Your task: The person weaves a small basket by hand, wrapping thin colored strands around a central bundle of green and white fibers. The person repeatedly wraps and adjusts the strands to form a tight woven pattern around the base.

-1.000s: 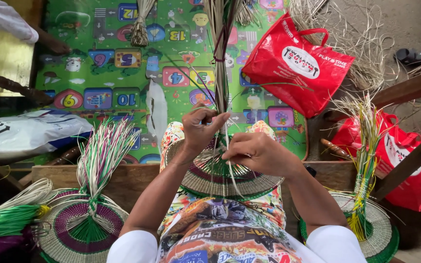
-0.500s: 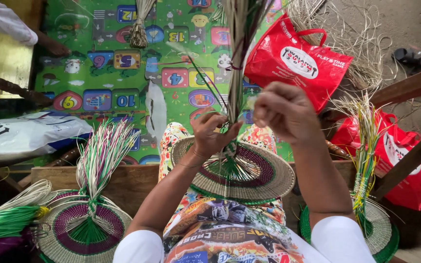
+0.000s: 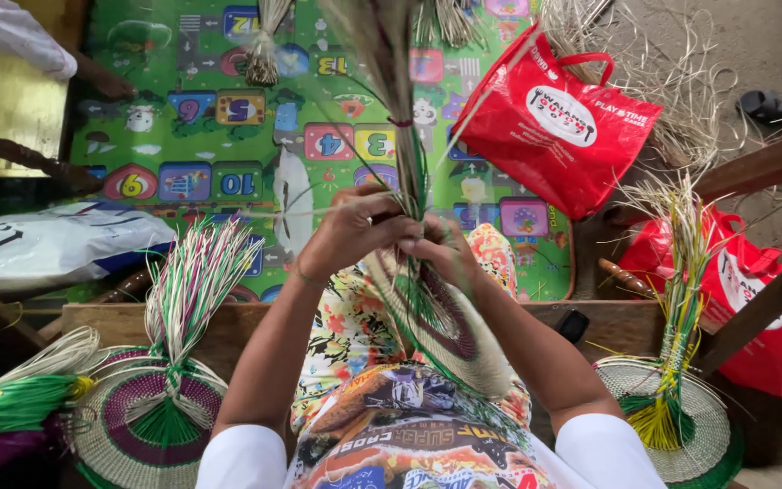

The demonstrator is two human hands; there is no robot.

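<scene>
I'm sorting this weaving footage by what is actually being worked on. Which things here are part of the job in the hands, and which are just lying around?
In hand:
- left hand and right hand, gripping the strand bundle
- woven disc on the lap, tilted

Lying about:
- purple-green disc
- yellow-green disc
- red bags
- play mat
- white sack

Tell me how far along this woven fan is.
Done: the round woven disc looks complete, banded tan, purple and green. In hand: left hand and right hand grip the loose strands bunched above it. Left: those strands stand unbound and untrimmed.
</scene>
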